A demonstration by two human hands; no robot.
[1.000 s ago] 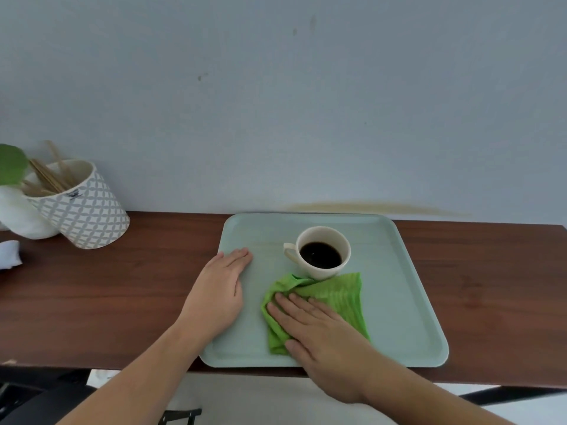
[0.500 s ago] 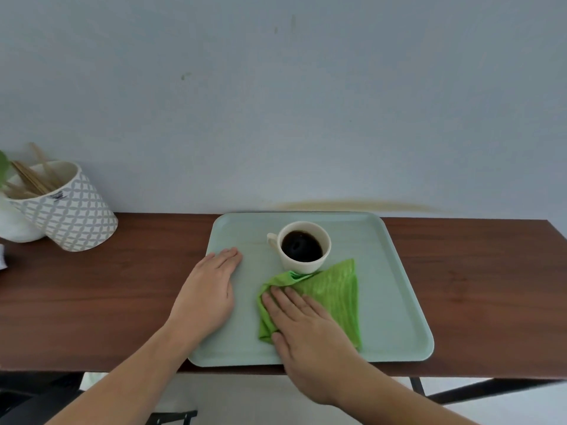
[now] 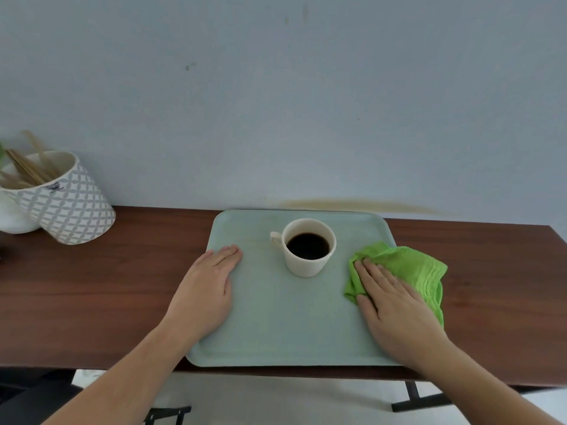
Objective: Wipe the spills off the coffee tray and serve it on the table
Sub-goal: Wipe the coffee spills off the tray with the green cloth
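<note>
A pale green tray (image 3: pixel 276 332) lies on the dark wooden table (image 3: pixel 92 286), its near edge at the table's front. A cream cup of black coffee (image 3: pixel 308 246) stands in the tray's far middle, handle to the left. My right hand (image 3: pixel 395 305) presses flat on a crumpled green cloth (image 3: pixel 411 265) at the tray's right edge; part of the cloth hangs over the rim onto the table. My left hand (image 3: pixel 208 286) rests flat, fingers together, on the tray's left edge. A faint pale streak shows on the tray left of the cup.
A patterned white pot (image 3: pixel 61 204) holding wooden sticks leans at the far left beside a white round vessel (image 3: pixel 12 216). The wall rises right behind the table. Black table legs (image 3: pixel 411 397) show below the front edge.
My right hand has slid the green cloth from the tray's front middle, below the cup, over to the tray's right edge. My left hand stays on the left edge.
</note>
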